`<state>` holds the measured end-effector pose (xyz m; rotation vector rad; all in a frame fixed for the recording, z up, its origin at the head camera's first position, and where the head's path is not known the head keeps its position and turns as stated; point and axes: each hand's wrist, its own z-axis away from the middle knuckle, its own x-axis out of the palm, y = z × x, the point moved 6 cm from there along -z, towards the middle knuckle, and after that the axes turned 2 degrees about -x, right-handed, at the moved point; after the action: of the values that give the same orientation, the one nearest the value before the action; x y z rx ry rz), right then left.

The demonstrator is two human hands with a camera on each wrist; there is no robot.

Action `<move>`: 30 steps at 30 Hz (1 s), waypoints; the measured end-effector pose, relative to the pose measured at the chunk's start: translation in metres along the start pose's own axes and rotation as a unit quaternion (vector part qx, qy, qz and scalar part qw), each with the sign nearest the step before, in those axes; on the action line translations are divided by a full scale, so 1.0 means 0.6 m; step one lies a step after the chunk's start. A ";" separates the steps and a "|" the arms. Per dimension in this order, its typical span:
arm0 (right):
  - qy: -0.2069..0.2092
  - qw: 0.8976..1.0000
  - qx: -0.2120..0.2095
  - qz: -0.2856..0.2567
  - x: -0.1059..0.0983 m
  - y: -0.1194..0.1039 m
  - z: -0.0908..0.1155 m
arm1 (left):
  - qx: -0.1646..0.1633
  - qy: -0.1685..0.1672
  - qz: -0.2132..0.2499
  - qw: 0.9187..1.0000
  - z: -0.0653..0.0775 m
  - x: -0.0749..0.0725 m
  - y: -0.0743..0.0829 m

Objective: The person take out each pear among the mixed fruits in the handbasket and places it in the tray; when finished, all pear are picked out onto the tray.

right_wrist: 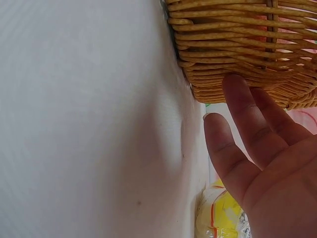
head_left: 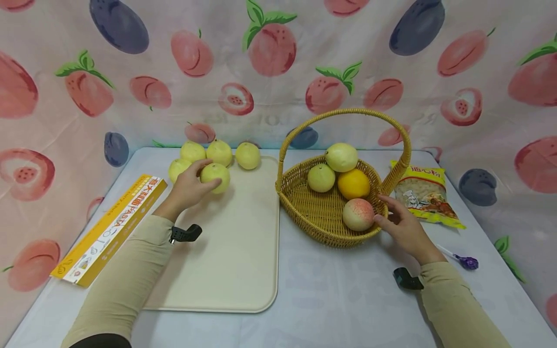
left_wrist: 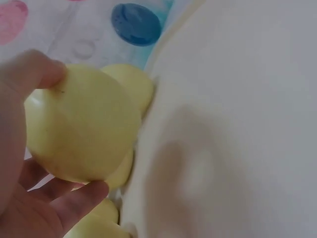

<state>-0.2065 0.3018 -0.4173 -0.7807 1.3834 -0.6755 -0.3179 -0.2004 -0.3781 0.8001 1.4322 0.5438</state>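
Observation:
My left hand point(head_left: 191, 186) grips a round yellow-green fruit point(head_left: 215, 178) by its sides, over the upper left of a cream tray point(head_left: 235, 270). In the left wrist view, the held fruit point(left_wrist: 86, 124) hides part of the similar fruits behind it. More yellow-green fruits point(head_left: 247, 156) sit along the tray's far left corner. My right hand point(head_left: 406, 231) touches the right rim of a wicker basket point(head_left: 322, 205), thumb close to a peach point(head_left: 359, 214). The right wrist view shows fingers point(right_wrist: 242, 101) extended against the basket's outer wall. An orange point(head_left: 354, 184), a pale yellow fruit point(head_left: 341, 157) and a green one point(head_left: 321, 178) share the basket.
A yellow and white pasta box point(head_left: 110, 229) lies left of the tray. Right of the basket lies a bag of macaroni point(head_left: 424, 193), with a purple lollipop point(head_left: 467, 262) nearer. The basket's tall handle point(head_left: 344, 112) arches over it. A fruit-print cloth point(head_left: 278, 92) hangs behind.

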 end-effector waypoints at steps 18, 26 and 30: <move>-0.001 1.000 -0.005 -0.003 0.001 0.000 -0.001 | -0.037 0.038 0.026 0.998 -0.017 0.017 -0.033; -0.005 1.000 0.004 -0.005 0.000 0.002 -0.003 | -0.056 0.027 0.022 0.998 -0.023 0.025 -0.045; -0.005 1.000 0.004 -0.006 0.000 0.003 -0.003 | -0.050 0.032 0.010 0.998 -0.024 0.023 -0.041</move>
<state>-0.2082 0.3029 -0.4189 -0.7846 1.3669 -0.6846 -0.3341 -0.2035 -0.4052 0.7230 1.4444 0.6565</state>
